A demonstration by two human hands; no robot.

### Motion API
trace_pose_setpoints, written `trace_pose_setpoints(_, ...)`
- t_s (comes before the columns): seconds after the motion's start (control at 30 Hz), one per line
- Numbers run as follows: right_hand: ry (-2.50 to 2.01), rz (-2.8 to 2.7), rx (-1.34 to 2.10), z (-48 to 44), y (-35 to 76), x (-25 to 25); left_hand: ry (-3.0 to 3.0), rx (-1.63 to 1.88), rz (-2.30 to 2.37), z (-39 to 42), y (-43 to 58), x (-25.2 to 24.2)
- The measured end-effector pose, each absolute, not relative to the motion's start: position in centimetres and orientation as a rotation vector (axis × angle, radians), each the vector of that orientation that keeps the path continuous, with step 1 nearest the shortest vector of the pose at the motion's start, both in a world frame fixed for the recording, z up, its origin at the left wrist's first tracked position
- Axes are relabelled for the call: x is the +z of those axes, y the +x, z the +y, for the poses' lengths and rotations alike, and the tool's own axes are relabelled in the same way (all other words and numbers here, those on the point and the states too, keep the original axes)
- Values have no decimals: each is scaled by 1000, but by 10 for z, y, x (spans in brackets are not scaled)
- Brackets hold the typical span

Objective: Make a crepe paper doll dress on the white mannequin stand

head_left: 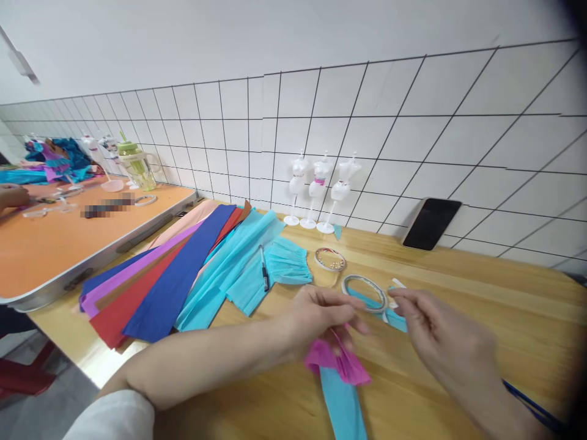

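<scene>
My left hand is closed on a folded bunch of pink crepe paper just above the wooden table. Under the pink paper lies a light blue paper strip. My right hand pinches a small white piece, perhaps tape, beside a tape roll. A second tape roll lies a little farther back. Both hands are close together near the table's middle.
Long crepe paper sheets in blue, red, purple and light blue fan out at left, with a pen on them. Three white mannequin stands and a black phone lean at the tiled wall. Another person's hand rests on an orange table with a jug.
</scene>
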State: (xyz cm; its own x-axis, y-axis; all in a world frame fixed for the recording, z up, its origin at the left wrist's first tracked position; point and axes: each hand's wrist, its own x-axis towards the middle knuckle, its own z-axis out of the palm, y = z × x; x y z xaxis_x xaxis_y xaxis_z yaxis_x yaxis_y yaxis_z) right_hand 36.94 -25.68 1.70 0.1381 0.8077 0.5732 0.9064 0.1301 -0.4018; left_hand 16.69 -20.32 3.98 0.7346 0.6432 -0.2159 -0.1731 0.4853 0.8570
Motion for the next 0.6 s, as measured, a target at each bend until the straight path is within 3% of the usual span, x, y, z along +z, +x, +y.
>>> trace_pose_setpoints(0.13, -2086, -1346, -25, -240, 408, 22, 1640, 661, 1076, -160, 129, 42)
trace_pose_setpoints(0.33, -2297, -1209, 113, -234, 431, 27, 1978, 701, 1612, -78, 47, 38)
trace_pose_setpoints(0.6, -2172, -1119, 343, -231, 442, 24, 2317, 292, 2029, -71, 34, 16)
